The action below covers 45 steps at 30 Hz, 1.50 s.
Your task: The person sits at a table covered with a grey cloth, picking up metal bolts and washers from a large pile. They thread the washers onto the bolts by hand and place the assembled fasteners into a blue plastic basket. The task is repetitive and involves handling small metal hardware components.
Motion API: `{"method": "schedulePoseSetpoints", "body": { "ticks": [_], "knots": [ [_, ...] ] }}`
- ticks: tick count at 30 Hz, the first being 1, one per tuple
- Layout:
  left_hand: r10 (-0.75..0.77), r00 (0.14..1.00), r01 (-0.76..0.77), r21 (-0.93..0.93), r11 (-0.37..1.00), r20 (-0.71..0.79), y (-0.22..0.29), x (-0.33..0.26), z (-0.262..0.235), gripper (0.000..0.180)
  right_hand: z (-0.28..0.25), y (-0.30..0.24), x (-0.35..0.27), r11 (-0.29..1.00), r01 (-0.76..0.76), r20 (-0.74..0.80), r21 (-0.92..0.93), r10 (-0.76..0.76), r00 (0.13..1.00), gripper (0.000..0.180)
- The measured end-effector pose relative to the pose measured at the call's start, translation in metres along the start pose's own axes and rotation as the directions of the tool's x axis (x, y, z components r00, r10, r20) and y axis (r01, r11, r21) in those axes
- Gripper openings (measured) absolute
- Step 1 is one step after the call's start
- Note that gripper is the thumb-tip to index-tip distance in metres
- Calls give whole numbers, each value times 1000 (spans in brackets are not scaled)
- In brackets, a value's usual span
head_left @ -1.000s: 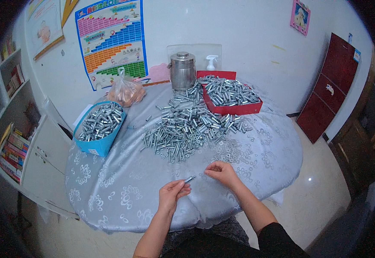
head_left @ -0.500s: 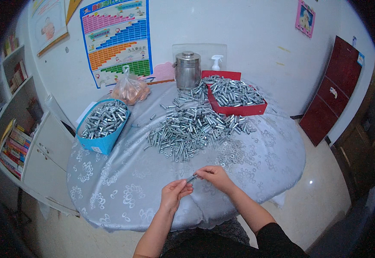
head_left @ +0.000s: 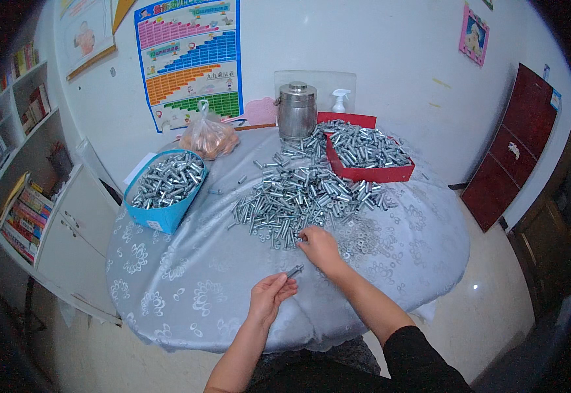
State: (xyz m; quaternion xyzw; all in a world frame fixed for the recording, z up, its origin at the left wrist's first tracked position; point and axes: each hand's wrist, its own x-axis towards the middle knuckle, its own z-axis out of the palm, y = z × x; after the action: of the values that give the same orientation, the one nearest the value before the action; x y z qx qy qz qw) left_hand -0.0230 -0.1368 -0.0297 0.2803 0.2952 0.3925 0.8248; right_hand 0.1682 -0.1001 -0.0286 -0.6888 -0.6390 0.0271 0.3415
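Note:
My left hand [head_left: 269, 301] is closed around a metal expansion bolt [head_left: 294, 271], thumb on top, its end poking out past the fingertips. Farther forward, my right hand [head_left: 320, 251] reaches down to the near edge of a heap of loose silvery bolts, sleeves and nuts [head_left: 279, 206]. Its fingertips are pinched together there; whatever lies between them is too small to make out. Just right of that hand, flat washers [head_left: 362, 237] are spread over the grey patterned tablecloth [head_left: 210, 288].
A blue basket [head_left: 167, 219] full of metal anchors stands at left, a red box [head_left: 370, 173] heaped with more at back right. Behind the heap are a steel canister [head_left: 297, 111], a white spray bottle [head_left: 340, 101] and a plastic bag of round brownish things [head_left: 210, 139].
My right hand has left the bolt in my left hand and moved forward to the heap's near edge. The left hand keeps its hold. The view has shifted slightly.

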Motion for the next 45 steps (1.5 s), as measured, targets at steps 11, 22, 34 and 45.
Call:
{"method": "schedulePoseSetpoints", "body": {
  "ticks": [11,22,34,45],
  "knots": [
    [-10,1000,10,-48,999,3,-1,1,-3,17,-33,-5,-23,704,-288,305,649,105,947,23],
    [5,999,-7,-33,999,-35,-2,1,0,18,-63,-33,-45,779,-34,208,626,-125,970,20],
    [37,997,-29,128,991,-63,-6,-2,5,17,-61,-23,-47,936,-228,509,267,64,858,29],
    [67,992,-61,64,996,-104,-9,0,2,16,-56,-24,-58,764,-273,321,585,90,943,29]
  ]
}}
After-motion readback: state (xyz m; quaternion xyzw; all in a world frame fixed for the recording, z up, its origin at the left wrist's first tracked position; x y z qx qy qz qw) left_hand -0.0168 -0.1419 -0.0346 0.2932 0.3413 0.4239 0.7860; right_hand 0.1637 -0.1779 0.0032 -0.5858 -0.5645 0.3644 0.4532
